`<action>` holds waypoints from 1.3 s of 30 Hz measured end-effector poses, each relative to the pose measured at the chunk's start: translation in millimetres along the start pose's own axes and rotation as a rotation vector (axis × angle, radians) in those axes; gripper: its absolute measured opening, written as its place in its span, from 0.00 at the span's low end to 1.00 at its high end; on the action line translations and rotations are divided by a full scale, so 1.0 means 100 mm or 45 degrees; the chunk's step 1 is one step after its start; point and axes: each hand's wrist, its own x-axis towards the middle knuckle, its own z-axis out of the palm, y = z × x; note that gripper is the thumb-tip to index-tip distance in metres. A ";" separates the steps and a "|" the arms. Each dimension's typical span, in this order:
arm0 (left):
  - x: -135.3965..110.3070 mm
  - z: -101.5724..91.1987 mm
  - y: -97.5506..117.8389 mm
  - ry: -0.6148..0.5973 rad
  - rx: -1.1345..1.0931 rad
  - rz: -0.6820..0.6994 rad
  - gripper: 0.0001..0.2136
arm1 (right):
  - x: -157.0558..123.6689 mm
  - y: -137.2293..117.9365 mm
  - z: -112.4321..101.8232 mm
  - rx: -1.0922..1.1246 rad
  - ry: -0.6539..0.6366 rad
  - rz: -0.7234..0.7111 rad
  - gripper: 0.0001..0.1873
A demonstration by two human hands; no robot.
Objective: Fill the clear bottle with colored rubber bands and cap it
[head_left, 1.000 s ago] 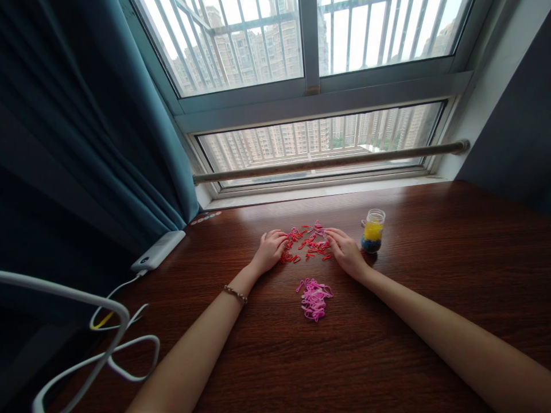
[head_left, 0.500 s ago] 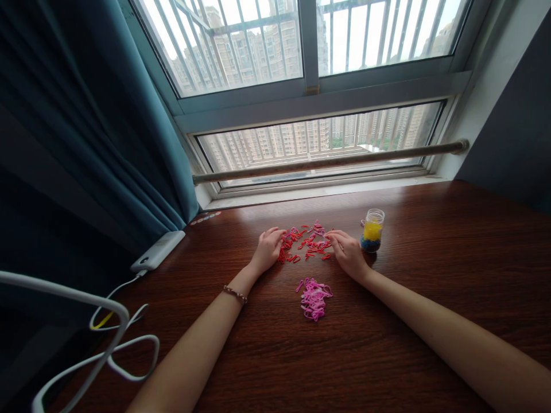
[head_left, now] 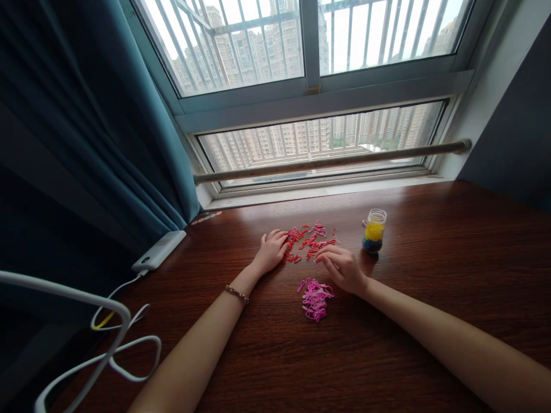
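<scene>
Two hands of yours are visible in the head view, both beyond the pink pile (head_left: 316, 299) on the brown surface (head_left: 258, 344). Your left hand (head_left: 272, 251) lies beyond the pile and to its left; its fingers are stretched and slightly apart, not closed around anything one can see, with tips at the edge of the red pieces (head_left: 316, 245). These pieces lie scattered beyond the pile, with some pink ones among them. Your right hand (head_left: 342, 267) is just beyond the pile and to its right, its fingers bent and gathered close together; whether a piece is pinched there, you cannot tell from this view. Farther to the right of the pile stands the jar (head_left: 374, 231), with yellow and blue contents.

Each piece is a thin, small loop, so it should be very light, perhaps flexible and somewhat slippery. Probably you should take one by its narrow side, between two fingertips, because neighbours may hook together.
</scene>
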 end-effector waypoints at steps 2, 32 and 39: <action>0.00 0.00 0.01 0.002 -0.003 -0.006 0.15 | -0.02 -0.07 0.03 0.078 -0.155 -0.053 0.17; -0.03 -0.06 -0.02 0.319 -0.219 -0.065 0.06 | -0.02 0.51 0.12 -0.383 -0.019 0.360 0.15; -0.03 -0.07 -0.02 0.337 -0.075 -0.097 0.05 | -0.03 0.53 0.13 -0.357 0.023 0.380 0.15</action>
